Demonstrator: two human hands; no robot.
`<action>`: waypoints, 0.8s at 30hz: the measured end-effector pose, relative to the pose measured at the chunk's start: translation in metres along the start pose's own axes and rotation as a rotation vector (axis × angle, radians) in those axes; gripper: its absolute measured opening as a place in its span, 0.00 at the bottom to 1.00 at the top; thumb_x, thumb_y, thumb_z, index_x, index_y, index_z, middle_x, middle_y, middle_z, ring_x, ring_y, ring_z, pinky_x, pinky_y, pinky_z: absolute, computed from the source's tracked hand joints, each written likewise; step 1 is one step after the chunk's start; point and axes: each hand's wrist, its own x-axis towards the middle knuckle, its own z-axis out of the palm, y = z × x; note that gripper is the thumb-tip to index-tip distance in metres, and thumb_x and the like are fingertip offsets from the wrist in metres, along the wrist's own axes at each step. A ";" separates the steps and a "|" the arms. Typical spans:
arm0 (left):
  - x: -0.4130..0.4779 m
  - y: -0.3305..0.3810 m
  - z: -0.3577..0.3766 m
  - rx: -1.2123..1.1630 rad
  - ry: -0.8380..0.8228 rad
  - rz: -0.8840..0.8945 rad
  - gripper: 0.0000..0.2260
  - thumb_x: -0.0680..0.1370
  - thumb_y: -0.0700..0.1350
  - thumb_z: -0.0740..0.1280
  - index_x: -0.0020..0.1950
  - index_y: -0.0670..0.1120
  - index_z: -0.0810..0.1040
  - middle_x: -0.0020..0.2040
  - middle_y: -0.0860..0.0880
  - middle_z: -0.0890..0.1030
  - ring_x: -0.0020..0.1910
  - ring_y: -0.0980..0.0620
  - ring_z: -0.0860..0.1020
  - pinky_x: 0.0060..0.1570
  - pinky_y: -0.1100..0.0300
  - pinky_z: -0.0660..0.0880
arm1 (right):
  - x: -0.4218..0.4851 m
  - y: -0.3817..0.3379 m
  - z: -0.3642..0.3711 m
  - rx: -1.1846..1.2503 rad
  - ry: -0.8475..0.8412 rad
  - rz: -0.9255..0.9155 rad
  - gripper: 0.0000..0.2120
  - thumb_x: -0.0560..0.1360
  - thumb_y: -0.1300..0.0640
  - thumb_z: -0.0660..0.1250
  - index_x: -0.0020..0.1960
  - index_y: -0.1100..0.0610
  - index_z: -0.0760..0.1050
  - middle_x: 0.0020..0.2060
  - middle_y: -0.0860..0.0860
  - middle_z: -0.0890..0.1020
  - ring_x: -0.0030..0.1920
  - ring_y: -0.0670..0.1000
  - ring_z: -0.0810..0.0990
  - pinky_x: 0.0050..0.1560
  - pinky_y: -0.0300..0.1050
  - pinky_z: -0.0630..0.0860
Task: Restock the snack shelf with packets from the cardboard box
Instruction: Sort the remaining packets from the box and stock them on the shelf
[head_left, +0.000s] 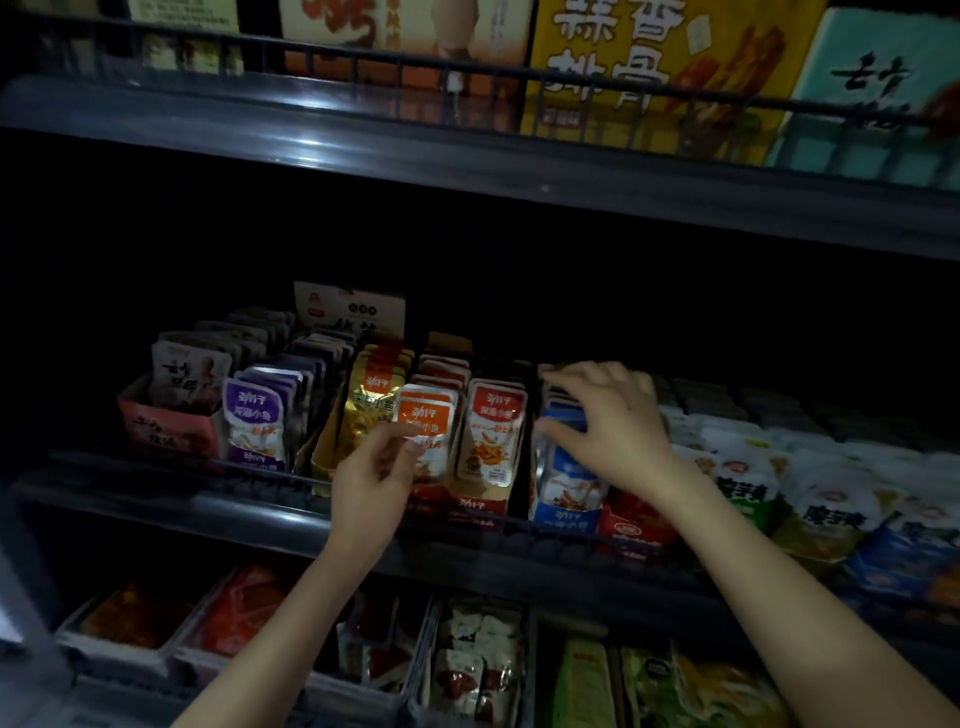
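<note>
The middle snack shelf (171, 501) holds rows of small packets standing in display boxes: purple (254, 415), gold (371, 400), orange (426, 415), red (493, 421) and blue (569, 483). My right hand (608, 415) reaches over the blue packets, with its fingers on top of the row and its thumb against the front packet. My left hand (374, 473) hovers in front of the orange packets with loosely curled fingers and holds nothing that I can see. The cardboard box is out of view.
White and green packets (743, 478) fill the shelf to the right. A dark shelf (467, 156) above carries large boxes behind a wire rail. Below, bins (483, 660) hold more snacks. The back of the middle shelf is dark.
</note>
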 end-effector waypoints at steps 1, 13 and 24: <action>-0.004 0.007 0.005 -0.011 -0.011 0.013 0.08 0.79 0.40 0.66 0.48 0.54 0.77 0.44 0.57 0.82 0.45 0.60 0.80 0.44 0.66 0.74 | -0.013 0.006 -0.005 0.031 0.060 0.006 0.25 0.74 0.43 0.63 0.68 0.53 0.72 0.60 0.52 0.77 0.61 0.57 0.73 0.57 0.51 0.66; -0.039 0.050 0.099 0.032 -0.274 -0.037 0.20 0.82 0.46 0.60 0.75 0.51 0.64 0.71 0.51 0.70 0.70 0.53 0.67 0.64 0.60 0.67 | -0.135 0.056 -0.008 0.233 0.321 0.367 0.21 0.77 0.56 0.60 0.67 0.64 0.72 0.63 0.58 0.77 0.64 0.57 0.75 0.62 0.50 0.68; -0.024 0.074 0.149 0.397 -0.456 0.275 0.21 0.83 0.39 0.57 0.75 0.48 0.62 0.76 0.48 0.62 0.76 0.51 0.55 0.74 0.57 0.54 | -0.101 0.067 0.017 0.390 0.107 0.291 0.23 0.82 0.57 0.55 0.76 0.57 0.56 0.73 0.45 0.54 0.72 0.41 0.51 0.68 0.29 0.48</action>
